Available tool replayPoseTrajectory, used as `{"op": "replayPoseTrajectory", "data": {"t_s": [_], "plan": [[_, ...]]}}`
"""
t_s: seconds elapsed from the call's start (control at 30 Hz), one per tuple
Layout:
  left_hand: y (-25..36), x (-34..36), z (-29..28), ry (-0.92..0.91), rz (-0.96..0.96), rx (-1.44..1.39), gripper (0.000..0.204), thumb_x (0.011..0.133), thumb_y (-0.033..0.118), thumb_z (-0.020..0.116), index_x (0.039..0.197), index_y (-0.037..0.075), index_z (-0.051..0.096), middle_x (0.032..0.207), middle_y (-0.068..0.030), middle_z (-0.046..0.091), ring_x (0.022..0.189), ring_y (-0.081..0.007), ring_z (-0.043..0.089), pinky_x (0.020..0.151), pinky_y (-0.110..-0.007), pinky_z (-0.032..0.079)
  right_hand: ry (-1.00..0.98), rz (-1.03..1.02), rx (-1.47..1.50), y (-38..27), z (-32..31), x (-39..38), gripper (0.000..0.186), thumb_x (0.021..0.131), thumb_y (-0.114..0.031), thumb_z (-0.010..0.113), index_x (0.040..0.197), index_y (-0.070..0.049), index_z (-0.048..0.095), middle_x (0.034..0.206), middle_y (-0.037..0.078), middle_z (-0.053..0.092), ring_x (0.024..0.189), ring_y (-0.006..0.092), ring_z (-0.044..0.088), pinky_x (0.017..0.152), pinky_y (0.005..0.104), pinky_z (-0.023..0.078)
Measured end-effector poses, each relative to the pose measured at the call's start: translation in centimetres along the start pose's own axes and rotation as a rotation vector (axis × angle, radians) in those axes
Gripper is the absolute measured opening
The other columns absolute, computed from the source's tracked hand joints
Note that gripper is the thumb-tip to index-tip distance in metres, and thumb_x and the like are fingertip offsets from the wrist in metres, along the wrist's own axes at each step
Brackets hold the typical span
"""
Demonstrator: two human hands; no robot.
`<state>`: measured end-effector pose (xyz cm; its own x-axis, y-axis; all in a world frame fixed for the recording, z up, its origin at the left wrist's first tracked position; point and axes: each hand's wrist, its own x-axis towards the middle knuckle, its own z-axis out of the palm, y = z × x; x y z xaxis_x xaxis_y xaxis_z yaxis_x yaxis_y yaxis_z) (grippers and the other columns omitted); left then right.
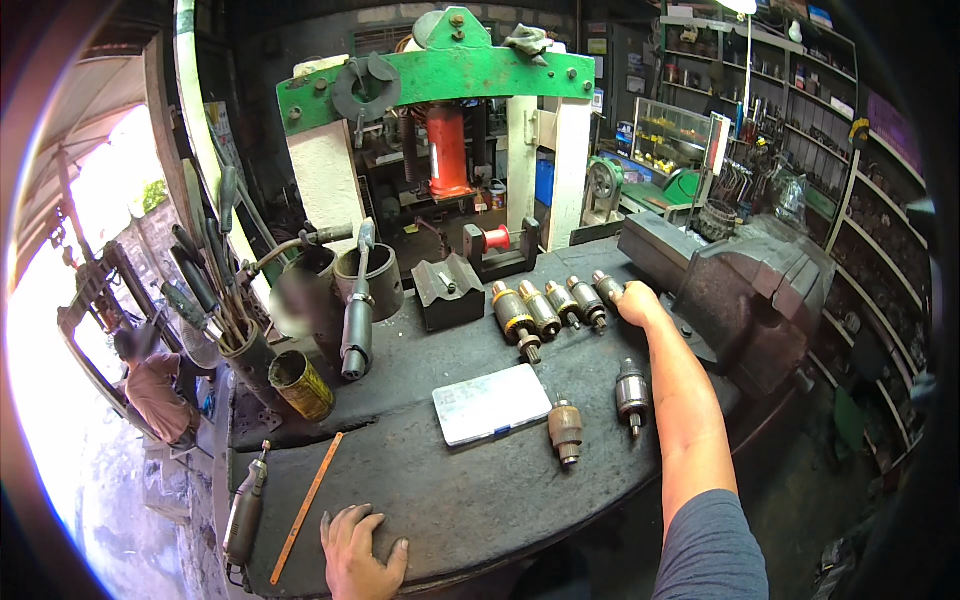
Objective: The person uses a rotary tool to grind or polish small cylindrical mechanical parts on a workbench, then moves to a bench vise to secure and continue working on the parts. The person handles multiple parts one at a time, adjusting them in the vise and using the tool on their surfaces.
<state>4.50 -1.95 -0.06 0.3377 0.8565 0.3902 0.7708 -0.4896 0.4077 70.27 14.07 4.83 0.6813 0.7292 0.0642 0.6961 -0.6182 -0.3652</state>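
My right hand [636,304] reaches far across the bench, its fingers closed on the rightmost motor armature [604,284] in a row. To its left lie several more armatures, among them one with a yellow-orange band [511,312]. Near the right forearm another armature [631,392] lies apart. Closer to me rests a brownish starter drive gear [565,432], beside a translucent white plastic case [491,404]. My left hand [362,553] lies palm down on the near bench edge, fingers spread and holding nothing. An orange hacksaw blade [308,506] is just left of it.
A die grinder [244,508] lies at the left edge. Behind are a yellow can [301,386], a pot with a driver tool [357,322] and a notched metal block [448,291]. A large vise [752,300] stands right. A green press [440,76] rises behind; a person [160,390] sits outside.
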Motion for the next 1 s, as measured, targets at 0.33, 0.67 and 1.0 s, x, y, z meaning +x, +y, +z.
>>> {"op": "replayPoseTrajectory", "data": {"t_s": [0.33,0.67,1.0], "plan": [[0.0,-0.1,-0.1,0.012,0.01,-0.002,0.051,0.081,0.025,0.092,0.125,0.006,0.075,0.142,-0.0191,0.071,0.142,-0.0429,0.062,0.132,-0.065,0.034,0.082,-0.037,0.127,0.8,-0.7,-1.7,0.067,0.108,-0.041,0.075,0.156,0.005,0.067,0.154,0.032,0.069,0.146,0.0419,0.067,0.125,0.0463,0.05],[0.2,-0.2,-0.2,0.042,0.025,-0.029,0.048,0.081,0.024,0.092,0.123,0.006,0.076,0.141,-0.0185,0.072,0.142,-0.0417,0.062,0.132,-0.065,0.034,0.059,-0.112,0.105,1.1,-3.1,-5.0,0.067,0.108,-0.039,0.076,0.157,0.005,0.066,0.155,0.031,0.069,0.148,0.0406,0.066,0.125,0.046,0.05],[-0.3,-0.4,-0.1,0.08,0.067,-0.065,0.047,0.082,0.025,0.092,0.123,0.009,0.076,0.14,-0.0138,0.073,0.142,-0.0373,0.063,0.133,-0.065,0.034,-0.227,-0.023,-0.22,-3.1,-5.2,-19.7,0.075,0.097,-0.064,0.079,0.117,0.008,0.083,0.13,0.032,0.08,0.126,0.0446,0.077,0.11,0.0529,0.059]]}}
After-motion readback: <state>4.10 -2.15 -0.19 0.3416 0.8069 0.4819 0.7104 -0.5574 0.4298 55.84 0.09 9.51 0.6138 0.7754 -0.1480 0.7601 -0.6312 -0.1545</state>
